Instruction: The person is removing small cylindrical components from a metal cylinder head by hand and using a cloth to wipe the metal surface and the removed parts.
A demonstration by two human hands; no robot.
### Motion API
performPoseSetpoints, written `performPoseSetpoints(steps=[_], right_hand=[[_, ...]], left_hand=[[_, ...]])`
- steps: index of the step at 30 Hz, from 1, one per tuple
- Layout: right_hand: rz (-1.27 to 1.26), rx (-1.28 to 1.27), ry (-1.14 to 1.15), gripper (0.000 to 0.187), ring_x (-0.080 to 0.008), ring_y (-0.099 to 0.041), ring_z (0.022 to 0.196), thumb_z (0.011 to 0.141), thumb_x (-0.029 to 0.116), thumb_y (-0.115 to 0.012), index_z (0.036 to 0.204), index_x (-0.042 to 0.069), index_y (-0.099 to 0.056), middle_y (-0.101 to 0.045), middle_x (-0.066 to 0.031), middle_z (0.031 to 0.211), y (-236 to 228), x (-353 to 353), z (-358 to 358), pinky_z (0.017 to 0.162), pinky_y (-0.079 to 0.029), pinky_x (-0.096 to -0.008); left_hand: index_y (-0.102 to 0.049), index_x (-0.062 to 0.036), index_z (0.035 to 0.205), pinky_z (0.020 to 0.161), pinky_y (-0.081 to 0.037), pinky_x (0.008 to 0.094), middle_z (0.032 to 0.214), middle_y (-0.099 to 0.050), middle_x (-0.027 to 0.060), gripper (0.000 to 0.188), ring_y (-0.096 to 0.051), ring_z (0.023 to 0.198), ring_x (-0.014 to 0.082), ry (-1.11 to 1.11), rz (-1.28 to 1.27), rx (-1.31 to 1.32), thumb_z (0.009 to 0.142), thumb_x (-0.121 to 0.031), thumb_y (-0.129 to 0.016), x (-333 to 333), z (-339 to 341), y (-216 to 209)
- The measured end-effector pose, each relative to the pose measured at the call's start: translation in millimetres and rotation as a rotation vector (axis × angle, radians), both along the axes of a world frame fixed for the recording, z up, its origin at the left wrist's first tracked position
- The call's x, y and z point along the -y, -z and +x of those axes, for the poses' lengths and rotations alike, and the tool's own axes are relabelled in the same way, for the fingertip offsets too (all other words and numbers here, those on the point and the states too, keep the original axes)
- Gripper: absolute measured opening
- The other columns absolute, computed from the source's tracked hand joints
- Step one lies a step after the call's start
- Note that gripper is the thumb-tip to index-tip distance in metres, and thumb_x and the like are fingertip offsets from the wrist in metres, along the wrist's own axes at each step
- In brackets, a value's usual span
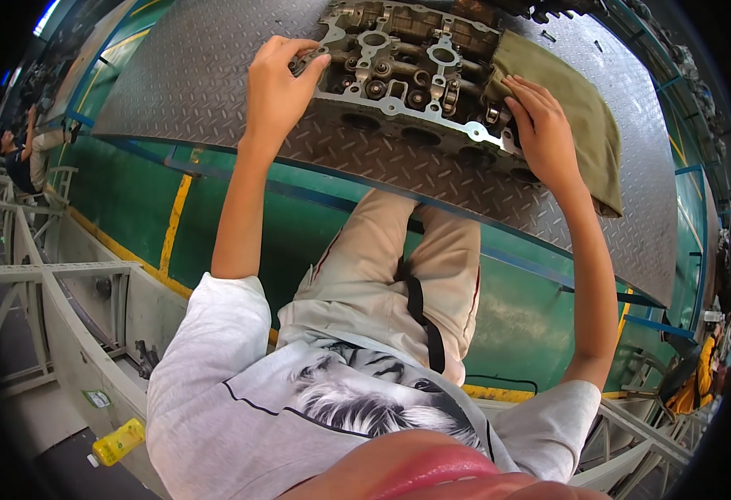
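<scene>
A metal engine cylinder head (392, 108), with round openings and valve parts showing, lies on a diamond-plate metal table (190, 75). At its left end my left hand (282, 87) is closed, thumb and fingers pinching a small dark metal part (305, 62). Whether that part is loose or belongs to the cylinder head, I cannot tell. An olive-green cloth (578, 125) drapes by the right end of the cylinder head. My right hand (542, 129) is closed over the cloth's edge there, its fingertips against the bunched fabric and its thumb near the metal.
Small bolts (548, 36) lie beyond the cloth, and dark toothed parts (553, 8) sit at the far edge. Grey metal frames (90, 333) stand at my left, with a yellow bottle (118, 442) lower down. Another person (28, 158) is at the far left.
</scene>
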State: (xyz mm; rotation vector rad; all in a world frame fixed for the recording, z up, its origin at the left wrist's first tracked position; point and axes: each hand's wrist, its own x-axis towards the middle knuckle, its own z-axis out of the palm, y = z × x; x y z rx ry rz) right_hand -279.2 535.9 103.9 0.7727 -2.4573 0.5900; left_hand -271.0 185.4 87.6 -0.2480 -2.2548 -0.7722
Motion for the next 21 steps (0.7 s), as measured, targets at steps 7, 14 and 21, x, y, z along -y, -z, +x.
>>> performPoseSetpoints(steps=[7, 14, 21], right_hand=[[-0.002, -0.010, 0.010, 0.025, -0.0309, -0.058, 0.112, 0.092, 0.013, -0.057, 0.113, 0.002, -0.066, -0.065, -0.0156, 0.116, 1, 0, 0, 0.096, -0.044, -0.0382], [0.025, -0.007, 0.007, 0.024, -0.0323, -0.060, 0.108, 0.092, 0.013, -0.058, 0.112, 0.003, -0.067, -0.065, -0.0146, 0.116, -4, -3, 9, 0.093, -0.046, -0.0385], [-0.007, 0.179, -0.030, 0.024, -0.0366, -0.061, 0.101, 0.093, 0.015, -0.058, 0.110, 0.000, -0.066, -0.066, -0.0178, 0.111, -23, -24, 31, 0.089, -0.048, -0.0376]], left_hand=[[-0.069, -0.0062, 0.106, 0.079, -0.049, 0.0321, 0.093, -0.068, 0.0066, 0.031, -0.061, 0.088, 0.0198, -0.014, -0.034, -0.022, 0.078, -0.018, -0.075, 2, -6, -9], [-0.067, -0.0044, 0.105, 0.091, -0.045, 0.0379, 0.105, -0.066, 0.0111, 0.022, -0.057, 0.104, 0.0290, 0.175, -0.209, -0.087, 0.085, -0.013, -0.063, -28, -12, -22], [-0.067, -0.0055, 0.093, 0.085, -0.047, 0.0386, 0.089, -0.057, 0.0084, 0.015, -0.055, 0.097, 0.0270, 0.300, -0.400, 0.023, 0.083, -0.016, -0.063, -44, -32, -14]])
